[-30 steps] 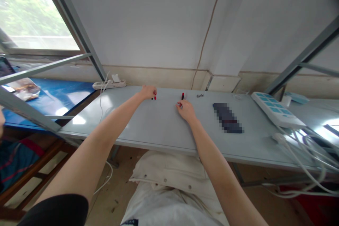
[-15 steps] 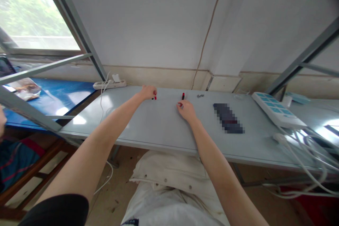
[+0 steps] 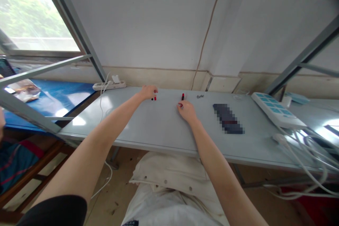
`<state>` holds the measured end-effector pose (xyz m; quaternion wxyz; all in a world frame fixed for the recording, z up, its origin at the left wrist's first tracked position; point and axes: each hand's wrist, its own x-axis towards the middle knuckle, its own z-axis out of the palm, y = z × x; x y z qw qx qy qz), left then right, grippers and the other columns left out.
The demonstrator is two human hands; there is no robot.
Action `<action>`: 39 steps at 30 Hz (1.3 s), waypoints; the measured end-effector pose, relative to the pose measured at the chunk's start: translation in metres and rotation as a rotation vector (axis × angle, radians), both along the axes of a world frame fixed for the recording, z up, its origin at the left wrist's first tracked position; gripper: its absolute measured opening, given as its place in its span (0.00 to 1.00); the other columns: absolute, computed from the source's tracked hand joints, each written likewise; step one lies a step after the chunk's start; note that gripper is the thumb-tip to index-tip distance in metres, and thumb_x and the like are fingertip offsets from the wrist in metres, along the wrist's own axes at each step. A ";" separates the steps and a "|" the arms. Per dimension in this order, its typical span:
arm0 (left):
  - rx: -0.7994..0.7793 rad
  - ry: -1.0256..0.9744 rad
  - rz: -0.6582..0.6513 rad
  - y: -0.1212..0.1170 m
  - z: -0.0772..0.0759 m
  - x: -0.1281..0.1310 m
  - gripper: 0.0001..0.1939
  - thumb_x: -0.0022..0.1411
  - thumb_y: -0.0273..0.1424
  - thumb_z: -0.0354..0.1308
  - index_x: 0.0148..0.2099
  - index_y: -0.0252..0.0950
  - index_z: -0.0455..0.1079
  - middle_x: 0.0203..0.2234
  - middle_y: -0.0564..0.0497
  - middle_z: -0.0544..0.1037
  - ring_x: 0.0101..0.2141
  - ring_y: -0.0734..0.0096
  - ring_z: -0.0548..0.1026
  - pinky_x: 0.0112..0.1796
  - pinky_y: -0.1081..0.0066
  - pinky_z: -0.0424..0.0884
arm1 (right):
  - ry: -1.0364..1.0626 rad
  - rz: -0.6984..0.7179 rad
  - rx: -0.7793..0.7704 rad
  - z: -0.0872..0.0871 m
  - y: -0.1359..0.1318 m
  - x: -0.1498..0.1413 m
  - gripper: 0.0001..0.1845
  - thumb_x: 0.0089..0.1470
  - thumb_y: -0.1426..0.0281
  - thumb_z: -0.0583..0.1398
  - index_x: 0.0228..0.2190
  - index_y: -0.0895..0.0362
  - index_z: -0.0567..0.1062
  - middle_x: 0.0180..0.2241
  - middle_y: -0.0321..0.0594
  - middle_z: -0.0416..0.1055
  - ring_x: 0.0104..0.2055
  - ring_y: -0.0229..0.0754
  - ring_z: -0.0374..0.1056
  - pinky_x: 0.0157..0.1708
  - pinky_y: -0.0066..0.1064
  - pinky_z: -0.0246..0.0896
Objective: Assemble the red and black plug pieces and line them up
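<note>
My left hand (image 3: 149, 92) is at the back of the grey table, its fingertips a little apart with nothing seen between them. Just below those fingers are a small red piece (image 3: 155, 98) and a small black piece (image 3: 152, 99). My right hand (image 3: 187, 110) rests on the table nearer the middle, fingers curled around a small red object (image 3: 180, 105), mostly hidden by them. Right behind it is a small red-topped black cylinder (image 3: 182, 96), too small to name. To its right lies a little group of dark metallic bits (image 3: 200, 96).
A blurred-out dark flat object (image 3: 229, 119) lies right of my right hand. A white power strip (image 3: 109, 84) with cables sits at the back left. At the right stands a large white-and-blue socket block (image 3: 277, 109) with tangled cables. Another person's sleeve (image 3: 16, 162) shows at the far left.
My left fingertips have parted and lifted slightly off the red piece, which stays on the table. My right hand has hardly moved.
</note>
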<state>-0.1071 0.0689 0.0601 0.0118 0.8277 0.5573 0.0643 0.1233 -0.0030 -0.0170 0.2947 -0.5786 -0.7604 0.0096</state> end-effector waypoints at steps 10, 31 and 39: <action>0.150 -0.095 -0.329 -0.022 -0.023 0.066 0.17 0.57 0.31 0.47 0.48 0.37 0.64 0.42 0.48 0.72 0.45 0.67 0.67 0.47 0.66 0.58 | -0.129 -0.274 -0.183 0.013 -0.012 0.005 0.16 0.51 0.67 0.51 0.41 0.59 0.69 0.43 0.49 0.65 0.47 0.48 0.58 0.42 0.37 0.52; 0.273 -0.283 -0.263 -0.018 -0.066 0.123 0.12 0.56 0.28 0.49 0.44 0.34 0.64 0.38 0.46 0.71 0.41 0.66 0.68 0.42 0.67 0.63 | -0.166 -0.309 -0.241 0.010 -0.009 0.007 0.18 0.51 0.66 0.50 0.43 0.59 0.68 0.45 0.51 0.64 0.48 0.50 0.58 0.42 0.39 0.53; 0.275 -0.371 -0.209 -0.019 -0.068 0.129 0.08 0.55 0.27 0.50 0.40 0.34 0.65 0.35 0.48 0.72 0.38 0.69 0.68 0.40 0.70 0.63 | -0.170 -0.296 -0.271 0.008 -0.009 0.007 0.19 0.51 0.66 0.50 0.43 0.60 0.67 0.47 0.52 0.62 0.50 0.51 0.56 0.43 0.40 0.53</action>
